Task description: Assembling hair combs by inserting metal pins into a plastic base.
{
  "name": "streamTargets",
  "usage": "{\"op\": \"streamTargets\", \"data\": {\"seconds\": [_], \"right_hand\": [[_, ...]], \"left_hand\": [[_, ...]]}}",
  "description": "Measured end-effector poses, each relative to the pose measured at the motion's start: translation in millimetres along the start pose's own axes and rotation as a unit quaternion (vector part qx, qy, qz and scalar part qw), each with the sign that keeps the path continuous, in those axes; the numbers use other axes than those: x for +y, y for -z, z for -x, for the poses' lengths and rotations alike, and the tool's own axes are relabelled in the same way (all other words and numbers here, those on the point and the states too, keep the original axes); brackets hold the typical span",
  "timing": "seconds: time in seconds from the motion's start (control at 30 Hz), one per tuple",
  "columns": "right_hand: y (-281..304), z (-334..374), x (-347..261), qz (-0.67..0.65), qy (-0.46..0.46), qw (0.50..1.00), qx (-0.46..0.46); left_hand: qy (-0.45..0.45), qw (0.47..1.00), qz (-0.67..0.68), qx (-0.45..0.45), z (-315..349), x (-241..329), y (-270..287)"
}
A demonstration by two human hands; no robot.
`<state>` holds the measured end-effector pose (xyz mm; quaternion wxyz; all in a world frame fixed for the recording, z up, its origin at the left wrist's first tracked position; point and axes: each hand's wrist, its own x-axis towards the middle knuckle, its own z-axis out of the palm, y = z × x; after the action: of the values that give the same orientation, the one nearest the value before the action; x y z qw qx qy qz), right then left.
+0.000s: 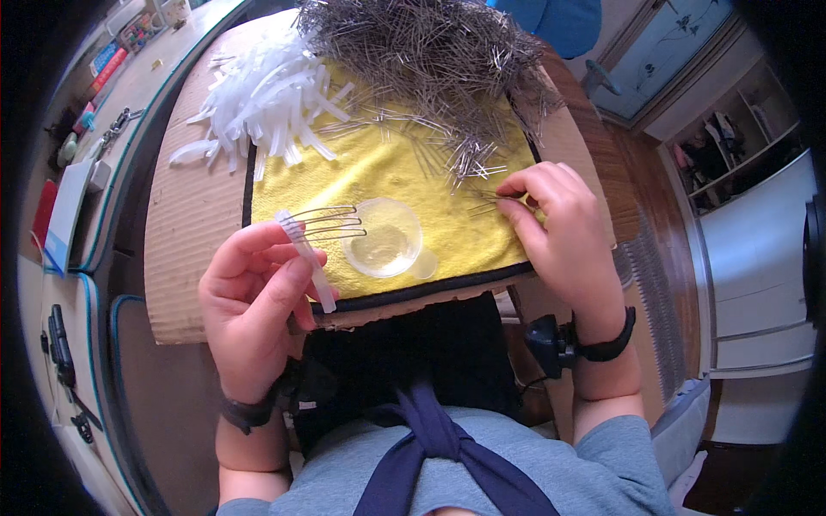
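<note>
My left hand [267,292] is closed around a translucent white plastic strip [308,258], which it holds tilted over the near left of a yellow cloth [447,258]. Several thin metal wire pins [331,225] stick out from the strip's upper end toward the right. Thumb and forefinger of my right hand [555,219] pinch thin metal pins above the cloth's right side; how many they hold is hard to make out. Between the hands sits a shallow, clear round dish [417,219] with a small tab, and it looks to have some clear content.
A big tangled heap of metal pins [422,52] covers the far side of the cardboard-topped table [185,249], with loose pins spilling nearer. Left of it lies a pile of white plastic strips [267,103]. A cluttered side table [129,129] stands at left, shelves [740,138] at right.
</note>
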<state>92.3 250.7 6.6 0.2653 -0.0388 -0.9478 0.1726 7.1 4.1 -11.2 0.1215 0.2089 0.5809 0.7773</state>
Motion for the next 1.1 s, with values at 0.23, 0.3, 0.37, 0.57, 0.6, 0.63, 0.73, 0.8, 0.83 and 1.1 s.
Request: {"op": "streamTargets", "data": {"seconds": [0.23,0.3,0.37,0.57,0.6,0.63,0.73,0.8,0.83,1.1], "right_hand": [[3.8,-3.2,-4.1,-0.018,-0.003,0.999,-0.046],[2.9,-2.1,-7.6,-0.042,-0.002,0.998,-0.046],[2.8,-2.3,-7.5,-0.017,0.049,0.999,0.012],[6.9,-2.0,-1.8,-0.072,-0.018,0.995,0.064],[9.6,-2.4,-4.0,-0.061,-0.019,0.996,0.062],[9.0,-1.9,-7.1,-0.062,-0.019,0.996,0.060],[4.5,-2.9,-16.3,-0.147,-0.001,0.987,0.065],[2.7,-5.0,-17.4,-0.130,0.025,0.991,0.030],[2.3,-4.7,-17.9,-0.129,0.025,0.991,0.030],[2.5,-2.8,8.3,-0.038,0.047,0.997,0.053]], "left_hand": [[0.007,1.000,-0.011,-0.012,1.4,2.1,1.9],[0.019,1.000,-0.010,-0.012,1.6,2.1,3.0],[0.019,1.000,-0.009,-0.010,1.4,1.3,3.8],[0.026,1.000,0.005,-0.017,0.3,2.3,3.9],[0.023,0.999,0.003,-0.023,0.1,1.7,3.8],[0.024,0.999,0.003,-0.021,-0.1,0.9,3.0],[0.007,0.999,-0.030,-0.023,-0.1,1.4,1.8],[0.015,0.999,0.008,-0.034,-0.8,1.9,3.0],[0.015,0.999,0.009,-0.035,-0.7,2.4,3.3],[0.017,0.999,0.008,-0.029,0.1,1.5,2.2]]}}
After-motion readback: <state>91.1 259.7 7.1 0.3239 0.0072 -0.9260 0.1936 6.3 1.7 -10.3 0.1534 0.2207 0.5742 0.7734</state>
